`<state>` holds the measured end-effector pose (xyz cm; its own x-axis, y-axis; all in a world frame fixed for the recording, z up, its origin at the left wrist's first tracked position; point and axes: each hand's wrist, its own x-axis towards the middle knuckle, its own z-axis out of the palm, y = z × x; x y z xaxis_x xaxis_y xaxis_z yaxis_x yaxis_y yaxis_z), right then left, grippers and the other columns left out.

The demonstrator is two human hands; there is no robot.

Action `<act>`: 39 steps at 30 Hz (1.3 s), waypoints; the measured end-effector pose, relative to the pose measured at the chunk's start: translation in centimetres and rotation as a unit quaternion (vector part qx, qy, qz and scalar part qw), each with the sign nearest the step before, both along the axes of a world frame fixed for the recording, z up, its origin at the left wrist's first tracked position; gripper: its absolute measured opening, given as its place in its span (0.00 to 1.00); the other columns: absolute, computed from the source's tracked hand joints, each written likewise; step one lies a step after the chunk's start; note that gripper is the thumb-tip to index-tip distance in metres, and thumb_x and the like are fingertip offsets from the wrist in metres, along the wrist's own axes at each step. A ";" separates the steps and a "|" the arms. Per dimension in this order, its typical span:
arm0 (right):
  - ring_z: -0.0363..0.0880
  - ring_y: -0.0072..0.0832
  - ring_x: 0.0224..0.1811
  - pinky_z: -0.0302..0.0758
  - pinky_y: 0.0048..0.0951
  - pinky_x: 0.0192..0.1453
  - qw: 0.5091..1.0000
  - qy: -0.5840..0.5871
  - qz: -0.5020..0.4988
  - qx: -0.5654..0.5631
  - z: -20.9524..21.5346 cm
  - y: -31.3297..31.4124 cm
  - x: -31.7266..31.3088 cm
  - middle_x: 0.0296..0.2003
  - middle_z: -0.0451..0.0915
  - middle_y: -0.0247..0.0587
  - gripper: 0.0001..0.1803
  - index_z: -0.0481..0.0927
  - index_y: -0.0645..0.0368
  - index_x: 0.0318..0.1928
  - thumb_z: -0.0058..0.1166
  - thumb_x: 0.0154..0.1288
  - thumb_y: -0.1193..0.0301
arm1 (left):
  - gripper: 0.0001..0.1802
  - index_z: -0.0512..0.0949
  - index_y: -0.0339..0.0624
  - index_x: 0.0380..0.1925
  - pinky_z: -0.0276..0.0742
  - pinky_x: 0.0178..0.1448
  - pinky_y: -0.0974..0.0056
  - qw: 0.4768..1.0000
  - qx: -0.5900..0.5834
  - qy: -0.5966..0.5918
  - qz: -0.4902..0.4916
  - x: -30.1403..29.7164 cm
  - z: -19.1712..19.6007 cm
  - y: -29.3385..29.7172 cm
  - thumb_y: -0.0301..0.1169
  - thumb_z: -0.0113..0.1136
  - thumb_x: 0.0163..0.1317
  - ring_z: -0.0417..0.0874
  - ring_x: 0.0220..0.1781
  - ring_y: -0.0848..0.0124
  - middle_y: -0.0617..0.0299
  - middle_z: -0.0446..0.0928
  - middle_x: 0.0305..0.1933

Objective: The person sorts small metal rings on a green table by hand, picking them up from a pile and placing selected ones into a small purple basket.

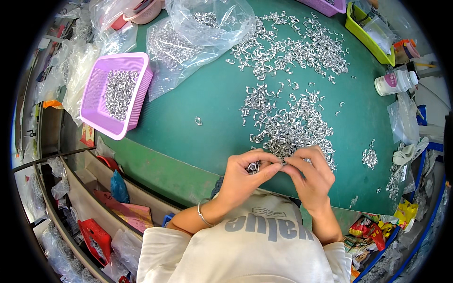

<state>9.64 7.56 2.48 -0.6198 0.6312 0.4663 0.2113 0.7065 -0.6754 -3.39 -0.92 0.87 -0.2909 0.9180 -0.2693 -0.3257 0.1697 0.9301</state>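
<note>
Both hands meet over the near edge of a green table [188, 146]. My left hand [243, 177] is curled around several small silver curved metal pieces [253, 167], and its thumb and forefinger pinch toward the right fingertips. My right hand [309, 177] is closed too, thumb against fingers on a small metal piece [283, 163] where the fingertips of both hands come together. Its exact shape is mostly hidden. Just beyond the hands lies a dense pile of the same silver hook-shaped pieces [297, 125].
A purple basket [137, 101] of pieces stands at the left. Behind it lies a clear plastic bag [165, 78] of them. More loose pieces [292, 49] spread at the back. On the right are a white bottle [389, 83], a small heap [369, 158] and a yellow-green bin [361, 33].
</note>
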 end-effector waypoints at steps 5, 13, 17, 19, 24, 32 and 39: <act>0.70 0.32 0.26 0.67 0.28 0.27 0.999 0.001 0.024 0.025 0.4 -0.1 0.2 0.26 0.72 0.39 0.15 0.78 0.66 0.29 0.64 0.34 0.80 | 0.04 0.78 0.33 0.27 0.63 0.32 0.76 0.997 0.001 -0.060 -0.052 -0.9 -0.2 0.5 0.24 0.58 0.52 0.65 0.27 0.83 0.68 0.73 0.26; 0.73 0.27 0.29 0.70 0.24 0.31 0.960 0.083 -0.002 -0.268 0.9 -0.8 0.4 0.30 0.75 0.42 0.13 0.78 0.66 0.32 0.62 0.41 0.83 | 0.03 0.76 0.33 0.26 0.63 0.32 0.75 0.997 0.037 -0.061 -0.034 -0.4 -0.2 0.3 0.23 0.57 0.52 0.65 0.27 0.83 0.68 0.72 0.24; 0.74 0.24 0.32 0.72 0.21 0.35 0.927 0.091 -0.010 -0.364 0.6 -0.8 0.8 0.32 0.76 0.42 0.11 0.77 0.68 0.34 0.58 0.46 0.86 | 0.03 0.77 0.34 0.26 0.62 0.31 0.75 0.998 0.068 0.011 -0.013 -0.3 0.2 0.3 0.21 0.58 0.50 0.65 0.25 0.82 0.68 0.70 0.22; 0.75 0.24 0.32 0.72 0.21 0.36 0.880 0.138 -0.013 -0.454 0.7 -1.0 0.8 0.31 0.77 0.42 0.10 0.77 0.69 0.35 0.56 0.48 0.86 | 0.04 0.77 0.34 0.27 0.62 0.30 0.75 0.997 0.070 0.026 -0.008 -0.3 0.6 0.2 0.21 0.59 0.48 0.65 0.24 0.82 0.68 0.69 0.20; 0.76 0.23 0.33 0.73 0.21 0.38 0.742 0.215 0.022 -0.634 -0.2 -1.2 1.1 0.32 0.77 0.41 0.08 0.75 0.68 0.36 0.52 0.54 0.86 | 0.07 0.78 0.35 0.27 0.62 0.28 0.74 0.994 0.092 0.065 -0.001 -0.3 0.9 0.0 0.18 0.61 0.45 0.65 0.22 0.82 0.68 0.66 0.18; 0.76 0.22 0.34 0.73 0.20 0.38 0.714 0.237 0.039 -0.658 -0.3 -1.7 0.7 0.32 0.77 0.41 0.06 0.75 0.66 0.35 0.52 0.55 0.83 | 0.08 0.78 0.34 0.25 0.61 0.25 0.76 0.987 0.111 0.116 0.013 -0.1 1.4 0.0 0.14 0.61 0.41 0.64 0.21 0.82 0.67 0.66 0.18; 0.74 0.21 0.35 0.70 0.21 0.40 0.849 0.137 0.023 -0.509 -1.0 -0.2 0.3 0.32 0.77 0.38 0.06 0.76 0.67 0.35 0.49 0.57 0.83 | 0.04 0.68 0.37 0.24 0.54 0.20 0.77 0.987 0.019 -0.159 -0.030 -0.5 1.1 0.3 0.25 0.52 0.53 0.61 0.19 0.82 0.66 0.64 0.21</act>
<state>9.91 7.35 1.47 -0.6112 0.7715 -0.1767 -0.0639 -0.2706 -0.9606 -3.93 -0.66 1.95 -0.1432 0.9421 -0.3033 -0.5923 0.1640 0.7889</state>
